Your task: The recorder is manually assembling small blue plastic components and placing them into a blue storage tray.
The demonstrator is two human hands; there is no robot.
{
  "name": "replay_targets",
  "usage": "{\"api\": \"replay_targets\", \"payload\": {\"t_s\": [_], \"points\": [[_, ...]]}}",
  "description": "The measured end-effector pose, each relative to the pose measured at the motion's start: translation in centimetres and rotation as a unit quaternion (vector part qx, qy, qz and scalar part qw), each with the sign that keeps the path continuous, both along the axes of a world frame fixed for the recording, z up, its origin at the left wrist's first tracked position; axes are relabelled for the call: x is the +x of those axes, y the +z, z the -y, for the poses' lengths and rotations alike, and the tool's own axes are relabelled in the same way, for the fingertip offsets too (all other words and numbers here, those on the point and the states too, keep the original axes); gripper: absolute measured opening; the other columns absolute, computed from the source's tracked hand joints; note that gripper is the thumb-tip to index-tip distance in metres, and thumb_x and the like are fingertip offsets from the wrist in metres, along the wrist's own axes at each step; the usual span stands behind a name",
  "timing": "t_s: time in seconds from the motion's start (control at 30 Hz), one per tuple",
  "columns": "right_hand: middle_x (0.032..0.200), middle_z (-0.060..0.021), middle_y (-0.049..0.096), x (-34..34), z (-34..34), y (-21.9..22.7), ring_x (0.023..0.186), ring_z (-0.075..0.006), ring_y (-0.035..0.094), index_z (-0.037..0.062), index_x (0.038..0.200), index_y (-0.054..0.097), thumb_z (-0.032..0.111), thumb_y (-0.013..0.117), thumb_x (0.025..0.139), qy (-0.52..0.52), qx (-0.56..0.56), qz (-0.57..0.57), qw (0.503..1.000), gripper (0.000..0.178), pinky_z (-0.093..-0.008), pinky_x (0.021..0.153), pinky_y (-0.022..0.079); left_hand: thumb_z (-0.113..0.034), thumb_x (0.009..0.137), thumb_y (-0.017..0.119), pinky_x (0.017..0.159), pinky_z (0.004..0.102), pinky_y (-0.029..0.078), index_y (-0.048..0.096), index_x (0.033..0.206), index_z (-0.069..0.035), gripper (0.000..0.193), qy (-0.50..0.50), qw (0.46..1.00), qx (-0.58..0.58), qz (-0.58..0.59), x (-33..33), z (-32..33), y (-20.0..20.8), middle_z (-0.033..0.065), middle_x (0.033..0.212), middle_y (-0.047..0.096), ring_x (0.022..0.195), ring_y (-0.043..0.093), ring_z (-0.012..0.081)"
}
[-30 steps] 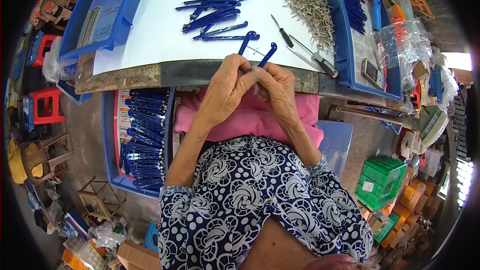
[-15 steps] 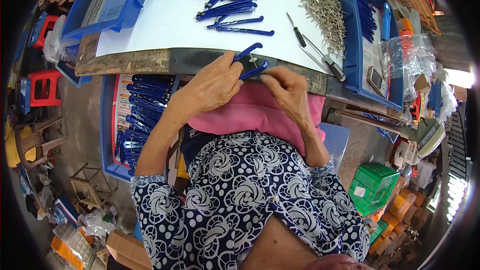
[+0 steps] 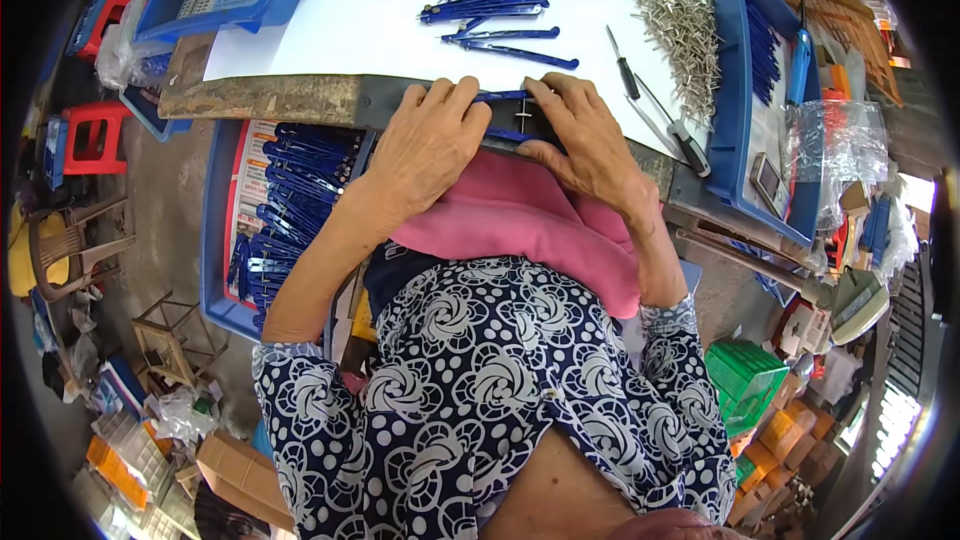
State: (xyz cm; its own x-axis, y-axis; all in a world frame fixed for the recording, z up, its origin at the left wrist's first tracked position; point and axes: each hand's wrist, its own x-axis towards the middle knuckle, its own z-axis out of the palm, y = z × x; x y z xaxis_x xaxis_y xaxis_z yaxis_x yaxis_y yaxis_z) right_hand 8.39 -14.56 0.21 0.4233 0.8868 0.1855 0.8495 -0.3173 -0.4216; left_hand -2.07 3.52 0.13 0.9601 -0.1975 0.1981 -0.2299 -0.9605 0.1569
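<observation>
Between both hands, at the front edge of the worktable, is a blue two-armed piece (image 3: 510, 135) with a small metal pin (image 3: 523, 112) set across its arms. My left hand (image 3: 425, 150) is closed on its left end. My right hand (image 3: 590, 140) grips the other end, thumb on the near arm and fingers on the far arm. The hands partly cover the piece. Beyond them lies a loose pile of slim blue pieces (image 3: 485, 10) on white paper. Right of that pile is a heap of metal pins (image 3: 685, 35).
A screwdriver (image 3: 687, 145) and a thin dark-handled tool (image 3: 628, 78) lie near the pins. Blue trays stand at right (image 3: 735, 90) and upper left (image 3: 255, 15). Below the table's left side, a blue bin (image 3: 215, 240) holds many blue pieces. Pink cloth (image 3: 520, 220) covers my lap.
My right hand has moved up and now spans both arms of the blue piece. The piece has turned from slanted to nearly level, and its arms are more covered.
</observation>
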Motion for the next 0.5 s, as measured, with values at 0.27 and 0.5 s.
{"api": "replay_targets", "payload": {"t_s": [0.27,0.5], "points": [[0.111,-0.0157,0.045,-0.6,0.8,0.8,0.098,-0.0315,0.044,0.0006,0.122,0.040,0.022,0.067,0.070,0.000,-0.030,0.043,0.999,0.063,-0.0376,0.086,0.037,-0.019,0.071,0.060,0.071,0.0317,0.039,0.051,0.079,-0.005,0.018,-0.014,0.992,0.028,0.119,-0.2,-0.6,-1.3,0.0072,0.086,0.050,0.085,0.050,0.0199],[0.114,-0.0134,0.046,-1.2,2.7,0.9,0.104,-0.0303,0.042,0.0007,0.122,0.041,0.019,0.066,0.069,-0.022,-0.047,0.061,0.997,0.062,-0.0390,0.089,0.033,-0.015,0.069,0.055,0.073,0.0288,0.041,0.053,0.072,-0.003,0.013,-0.109,0.985,0.032,0.132,0.5,-0.4,-1.4,0.0083,0.084,0.052,0.083,0.049,0.0198]]}}
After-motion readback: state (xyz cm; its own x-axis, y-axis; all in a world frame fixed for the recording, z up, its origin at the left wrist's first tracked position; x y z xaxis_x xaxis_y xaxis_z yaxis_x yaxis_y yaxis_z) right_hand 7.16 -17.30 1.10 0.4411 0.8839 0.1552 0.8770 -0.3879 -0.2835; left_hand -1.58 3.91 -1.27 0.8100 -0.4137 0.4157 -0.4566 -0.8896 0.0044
